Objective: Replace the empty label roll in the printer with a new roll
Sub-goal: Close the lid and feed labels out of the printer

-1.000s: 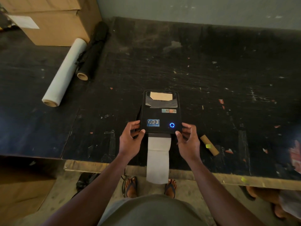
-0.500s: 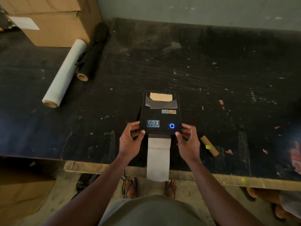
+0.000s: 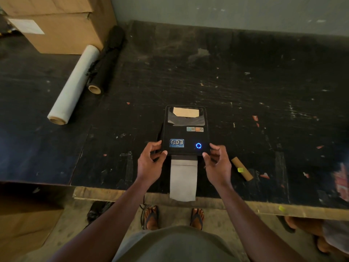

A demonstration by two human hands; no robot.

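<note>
We have the small black label printer (image 3: 186,130) sitting near the front edge of the scuffed black tabletop (image 3: 245,82), lid down, blue ring light on. Left hand (image 3: 150,165) and right hand (image 3: 217,165) bracket its front corners: fingers (image 3: 214,148) curled and loosely spread, thumb tips touching the front edge either side. Contact only; we read no firm pinch on anything.

A strip of pale label paper (image 3: 183,179) comes out of the front slot, runs between the hands and hangs past the tabletop edge. The brown cardboard core (image 3: 242,168) with a bit of yellow tape lies just right of the right hand, apart from the printer. We take that for the spent roll.

Our read: new roll is in, lid closed, we're at the seat-and-check step, close to done. Through the lid window we see a tan patch and some grey; can't tell how full the roll is.

Next move likely calls for pressing both lid corners evenly until latched, then feeding or tearing the overhang square. Risk: uneven press skews the paper.

Counts:
- printer: 1
- paper strip out: 1
- empty core: 1
- long rolls at far left: 2, one white film roll (image 3: 73,85), one black wrapped roll (image 3: 106,61), side by side
- stacked cardboard boxes (image 3: 62,21) at back left: 2 visible
- hands: 2
</note>
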